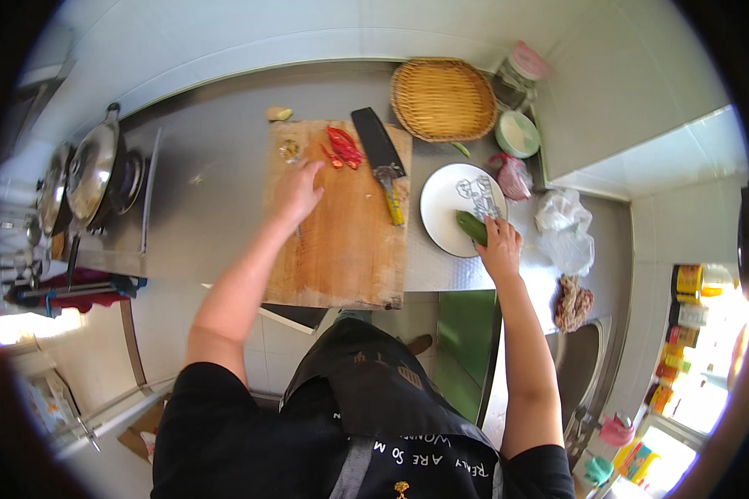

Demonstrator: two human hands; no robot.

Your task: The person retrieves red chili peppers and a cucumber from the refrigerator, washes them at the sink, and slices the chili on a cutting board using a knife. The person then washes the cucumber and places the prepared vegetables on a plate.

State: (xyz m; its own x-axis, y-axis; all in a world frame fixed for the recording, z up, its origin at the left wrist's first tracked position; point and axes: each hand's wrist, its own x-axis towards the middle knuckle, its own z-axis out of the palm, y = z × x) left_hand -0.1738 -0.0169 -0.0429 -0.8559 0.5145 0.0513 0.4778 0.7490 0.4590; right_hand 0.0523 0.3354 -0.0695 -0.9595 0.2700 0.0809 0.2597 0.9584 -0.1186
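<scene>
My right hand (503, 248) grips one end of a green cucumber (471, 226) over a white plate (438, 209) with a dark line drawing on it. Whether the cucumber still touches the plate I cannot tell. My left hand (296, 194) is above the left side of a wooden cutting board (343, 256), fingers apart and holding nothing. Just beyond its fingertips lies a small heap of chopped, pale yellowish bits (289, 150). Red chili peppers (346, 147), some cut, rest near the board's far edge. A cleaver (378, 143) with a yellow-and-dark handle lies along the board's right side.
Behind the plate stand a wicker basket (443, 100), a lidded jar (519, 72) and a green bowl (518, 134). Plastic bags (565, 231) lie right, before a sink (577, 358). Ginger (279, 113) sits beyond the board. A lidded wok (93, 178) occupies the stove at left.
</scene>
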